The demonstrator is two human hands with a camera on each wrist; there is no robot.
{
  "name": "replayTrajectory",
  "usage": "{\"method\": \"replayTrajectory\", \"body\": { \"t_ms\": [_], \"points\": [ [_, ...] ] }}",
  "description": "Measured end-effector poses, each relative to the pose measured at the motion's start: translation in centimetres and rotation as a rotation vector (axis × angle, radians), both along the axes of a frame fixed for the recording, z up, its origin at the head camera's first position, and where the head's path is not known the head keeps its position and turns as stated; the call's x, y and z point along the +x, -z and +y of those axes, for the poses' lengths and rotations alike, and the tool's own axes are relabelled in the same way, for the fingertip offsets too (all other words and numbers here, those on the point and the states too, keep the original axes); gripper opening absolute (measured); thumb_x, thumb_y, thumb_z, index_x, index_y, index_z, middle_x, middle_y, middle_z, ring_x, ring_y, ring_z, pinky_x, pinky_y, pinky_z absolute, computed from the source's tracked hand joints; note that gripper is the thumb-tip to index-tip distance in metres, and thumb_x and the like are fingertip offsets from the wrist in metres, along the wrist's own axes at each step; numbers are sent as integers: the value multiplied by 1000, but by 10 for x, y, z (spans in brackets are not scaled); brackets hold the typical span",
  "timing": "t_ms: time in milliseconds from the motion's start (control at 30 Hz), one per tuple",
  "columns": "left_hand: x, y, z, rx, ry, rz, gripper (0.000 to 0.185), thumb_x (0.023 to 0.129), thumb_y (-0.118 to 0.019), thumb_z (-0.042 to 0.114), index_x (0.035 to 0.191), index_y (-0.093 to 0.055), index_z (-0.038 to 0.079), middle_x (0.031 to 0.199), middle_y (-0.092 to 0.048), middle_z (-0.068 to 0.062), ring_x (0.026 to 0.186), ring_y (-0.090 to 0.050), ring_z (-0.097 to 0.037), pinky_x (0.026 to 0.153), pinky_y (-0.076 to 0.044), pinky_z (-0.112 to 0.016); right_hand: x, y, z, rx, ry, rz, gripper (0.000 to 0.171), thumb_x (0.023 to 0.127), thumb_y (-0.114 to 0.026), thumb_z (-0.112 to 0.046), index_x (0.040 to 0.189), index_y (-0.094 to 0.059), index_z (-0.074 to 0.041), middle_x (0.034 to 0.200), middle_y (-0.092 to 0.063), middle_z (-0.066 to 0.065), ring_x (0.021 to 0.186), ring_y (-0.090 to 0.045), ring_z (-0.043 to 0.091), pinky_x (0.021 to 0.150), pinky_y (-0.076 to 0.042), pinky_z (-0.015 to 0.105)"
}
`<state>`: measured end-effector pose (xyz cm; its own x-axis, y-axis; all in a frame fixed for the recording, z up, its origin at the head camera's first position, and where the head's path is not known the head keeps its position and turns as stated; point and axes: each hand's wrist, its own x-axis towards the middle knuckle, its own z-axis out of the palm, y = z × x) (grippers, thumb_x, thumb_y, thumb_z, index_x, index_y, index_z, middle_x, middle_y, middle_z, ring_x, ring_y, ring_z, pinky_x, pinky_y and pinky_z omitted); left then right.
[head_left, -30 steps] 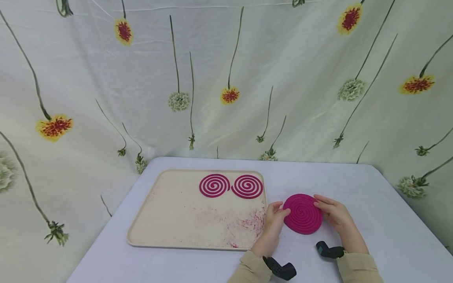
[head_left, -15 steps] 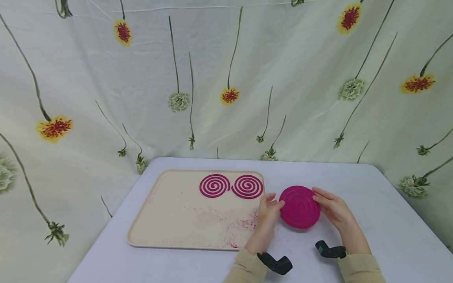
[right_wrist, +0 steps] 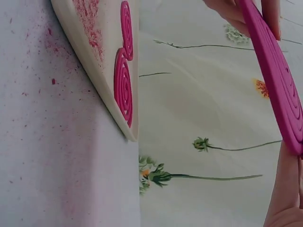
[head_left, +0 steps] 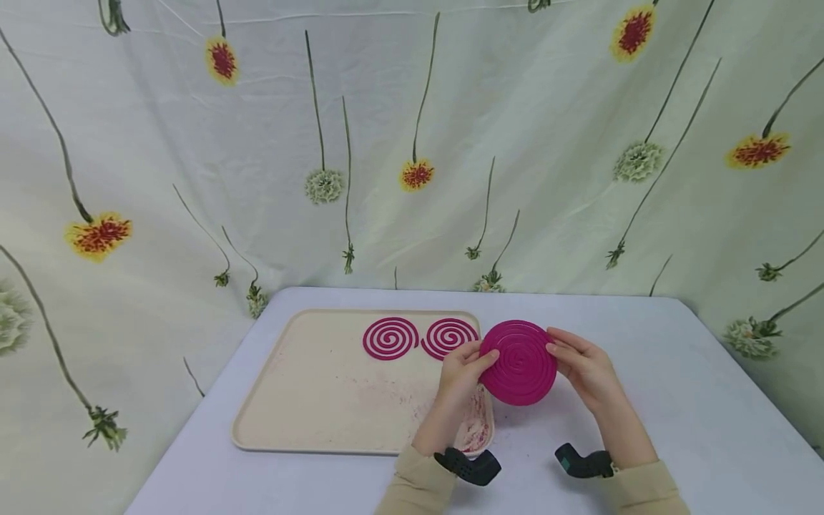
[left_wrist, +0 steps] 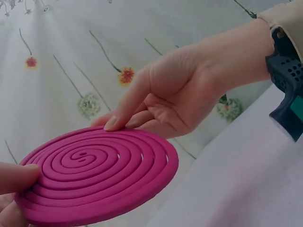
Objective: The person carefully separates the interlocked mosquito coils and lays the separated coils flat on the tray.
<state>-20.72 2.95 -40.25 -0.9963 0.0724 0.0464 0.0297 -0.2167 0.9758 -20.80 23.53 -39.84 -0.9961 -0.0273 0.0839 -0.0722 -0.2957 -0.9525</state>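
Both hands hold a round magenta mosquito coil disc (head_left: pixel 518 363), its spiral turns packed tightly together, raised off the table and tilted. On its left edge the left hand (head_left: pixel 455 372) pinches it, thumb on top. The right hand (head_left: pixel 586 365) grips the opposite edge between thumb and fingers. In the left wrist view the disc (left_wrist: pixel 94 175) shows narrow gaps between some turns. Two separate open-spiral mosquito coils lie side by side at the far right of a beige tray (head_left: pixel 309 400): a left coil (head_left: pixel 390 338) and a right coil (head_left: pixel 445 337), the latter partly hidden by the left hand.
Pink crumbs and dust (head_left: pixel 476 422) mark the tray's near right corner. More specks (right_wrist: pixel 53 81) lie on the white tabletop (head_left: pixel 695 400) beside the tray. Behind the table hangs a flower-printed cloth (head_left: pixel 553 129).
The hands have lifted the disc off the table, tipped it up and carried it left and away from the body, over the tray's right edge.
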Motion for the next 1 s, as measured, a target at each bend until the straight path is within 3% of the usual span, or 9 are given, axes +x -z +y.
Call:
{"method": "replayTrajectory", "body": {
  "t_ms": [100,233,367,533,633,733,867,1000],
  "points": [
    [1,-6,-18,-2,43,25,35,86,-67,9,117,-60,-8,105,-67,-18,92,-67,-21,81,-54,-30,3,-6,-8,141,1,33,24,89,-63,-4,108,-69,-17,96,-69,-8,88,-65,7,79,-53,22],
    [2,-13,-41,-59,73,66,35,87,-66,11,117,-60,-7,104,-68,-18,90,-68,-20,80,-54,-30,5,-14,-20,304,-42,77,44,87,-66,-10,126,-54,5,101,-69,-1,90,-66,10,80,-54,26],
    [2,-22,-59,-85,72,93,36,87,-67,13,117,-60,-5,105,-68,-17,89,-68,-20,82,-54,-31,4,-25,-35,420,-132,111,47,87,-67,-13,124,-52,11,104,-68,13,86,-68,15,79,-54,29],
    [0,-27,-74,-87,66,133,36,86,-68,13,116,-61,-4,105,-68,-17,91,-68,-20,86,-52,-32,8,-38,-53,461,-237,149,38,87,-67,-10,115,-57,13,98,-68,21,79,-69,19,75,-56,31],
    [-1,-28,-81,-87,63,166,36,85,-69,10,117,-61,-3,104,-68,-17,88,-68,-18,85,-53,-31,11,-39,-61,468,-206,159,38,86,-68,-12,114,-59,12,96,-68,20,78,-69,19,73,-57,31],
    [0,-29,-83,-87,30,185,39,83,-70,6,120,-58,0,107,-67,-16,85,-67,-16,81,-54,-30,13,-38,-65,473,-117,166,38,86,-68,-13,115,-60,9,98,-68,20,79,-69,19,73,-56,31],
    [2,-29,-79,-101,-36,279,42,80,-73,3,118,-54,-1,115,-61,-16,86,-65,-20,77,-56,-32,17,-39,-71,477,26,172,36,86,-69,-14,115,-60,6,101,-67,20,81,-69,19,74,-56,29],
    [3,-25,-71,-143,-29,378,38,80,-73,3,113,-54,-1,123,-55,-15,96,-62,-28,78,-55,-35,23,-42,-80,497,88,187,36,86,-69,-14,115,-60,5,103,-66,22,85,-69,23,73,-56,29]
  ]
}}
